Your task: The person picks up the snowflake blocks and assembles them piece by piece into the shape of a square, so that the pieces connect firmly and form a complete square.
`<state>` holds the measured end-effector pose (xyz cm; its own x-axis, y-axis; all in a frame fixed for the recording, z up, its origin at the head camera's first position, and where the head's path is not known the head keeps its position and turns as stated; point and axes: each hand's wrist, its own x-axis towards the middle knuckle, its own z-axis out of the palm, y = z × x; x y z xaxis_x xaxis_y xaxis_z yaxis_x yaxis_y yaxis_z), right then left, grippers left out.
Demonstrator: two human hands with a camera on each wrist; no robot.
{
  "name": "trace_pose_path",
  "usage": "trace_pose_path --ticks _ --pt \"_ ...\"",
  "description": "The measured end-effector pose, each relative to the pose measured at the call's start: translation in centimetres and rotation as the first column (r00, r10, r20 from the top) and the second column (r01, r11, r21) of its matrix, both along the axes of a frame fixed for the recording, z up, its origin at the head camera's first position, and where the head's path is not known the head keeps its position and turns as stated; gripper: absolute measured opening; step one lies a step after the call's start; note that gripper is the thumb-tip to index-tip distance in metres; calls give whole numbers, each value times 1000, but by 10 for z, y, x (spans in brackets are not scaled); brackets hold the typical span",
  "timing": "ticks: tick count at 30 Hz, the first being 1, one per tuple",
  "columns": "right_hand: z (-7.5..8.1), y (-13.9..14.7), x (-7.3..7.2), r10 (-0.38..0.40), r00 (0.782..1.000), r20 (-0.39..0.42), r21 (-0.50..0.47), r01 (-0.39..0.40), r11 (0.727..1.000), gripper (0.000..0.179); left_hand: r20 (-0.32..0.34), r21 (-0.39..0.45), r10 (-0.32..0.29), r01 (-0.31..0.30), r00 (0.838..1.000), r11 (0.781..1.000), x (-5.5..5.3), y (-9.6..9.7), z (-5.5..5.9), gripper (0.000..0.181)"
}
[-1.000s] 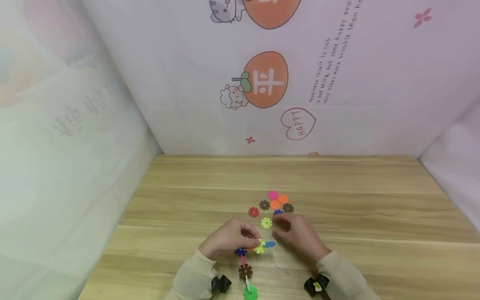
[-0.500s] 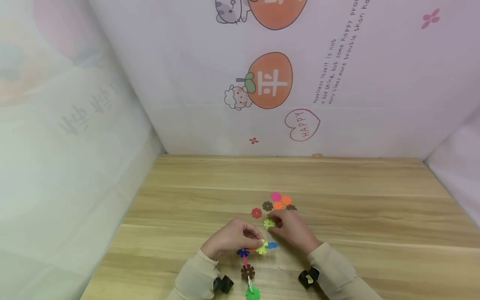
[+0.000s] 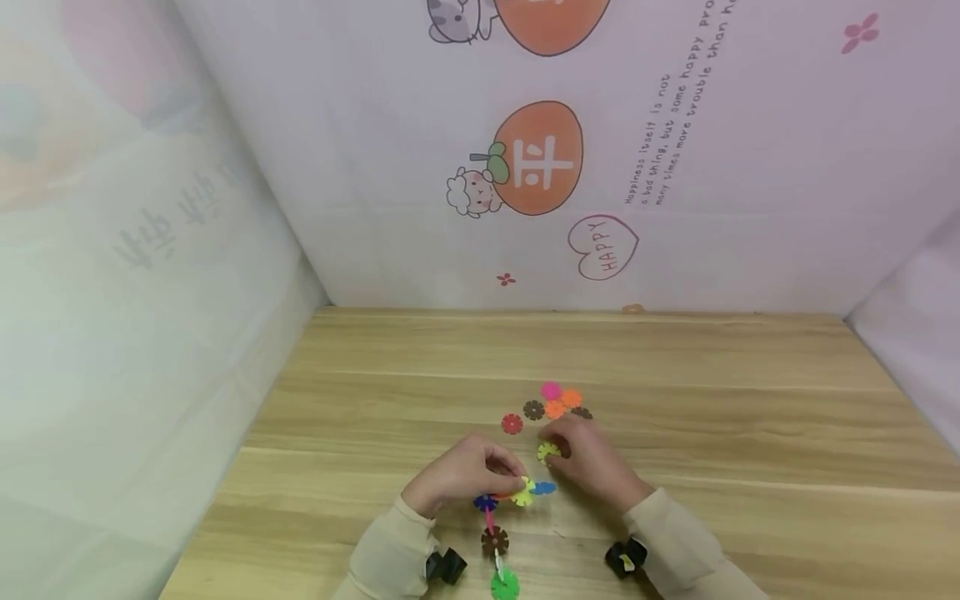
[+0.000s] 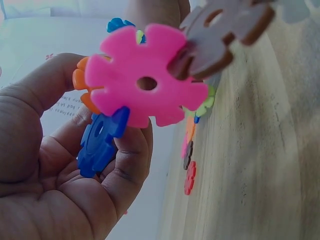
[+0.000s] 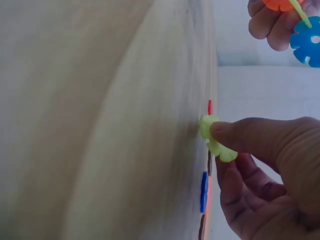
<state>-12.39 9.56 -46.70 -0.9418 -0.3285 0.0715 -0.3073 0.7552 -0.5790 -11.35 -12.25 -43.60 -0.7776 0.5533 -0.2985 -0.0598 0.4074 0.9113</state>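
Note:
My left hand (image 3: pixel 467 477) grips a chain of slotted plastic snowflake discs near its far end. From the hand, the chain runs back toward me through a dark blue disc (image 3: pixel 486 503), a pink disc (image 4: pixel 145 65), a brown disc (image 3: pixel 494 542) and a white one to a green disc (image 3: pixel 505 584). A yellow disc (image 3: pixel 523 497) and a light blue disc (image 3: pixel 545 488) stick out past the left fingertips. To the right, my right hand (image 3: pixel 597 463) pinches a loose yellow-green disc (image 5: pixel 224 151) between thumb and fingers, tilted close to the tabletop.
Beyond the hands several loose discs lie on the wooden table (image 3: pixel 712 375): a red disc (image 3: pixel 512 423), a brown disc (image 3: pixel 533 410), a pink disc (image 3: pixel 551 390) and orange ones. A dark blue disc (image 5: pixel 204 192) shows in the right wrist view. Printed white sheets (image 3: pixel 390 208) border the table.
My right hand has moved left from beside the dark blue disc to the yellow-green disc, taken hold of it and shifted it slightly right. The left hand has stayed on the chain.

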Motion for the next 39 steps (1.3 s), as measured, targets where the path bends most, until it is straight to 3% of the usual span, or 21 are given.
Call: trace_pose_path --ticks 7,16,21,24,28,39 --pt "0 17 7 44 998 33 -47 -43 998 20 3 9 -3 3 1000 1000 1 0 1 9" --pt "-7 37 17 6 987 161 -160 20 987 7 -5 5 -6 6 1000 1000 1 1 1 10" --pt "-3 44 25 19 954 301 -282 70 957 19 -6 9 -1 1 1000 1000 2 2 1 10" --pt "0 45 30 34 918 395 -362 122 924 23 -4 18 -1 1 1000 1000 2 2 1 10" --pt "1 45 34 50 885 463 -437 179 881 28 -3 19 -5 5 1000 1000 1 2 0 9" --pt "6 43 39 110 880 462 -506 160 847 28 9 16 2 -3 1000 1000 1 2 -2 8"
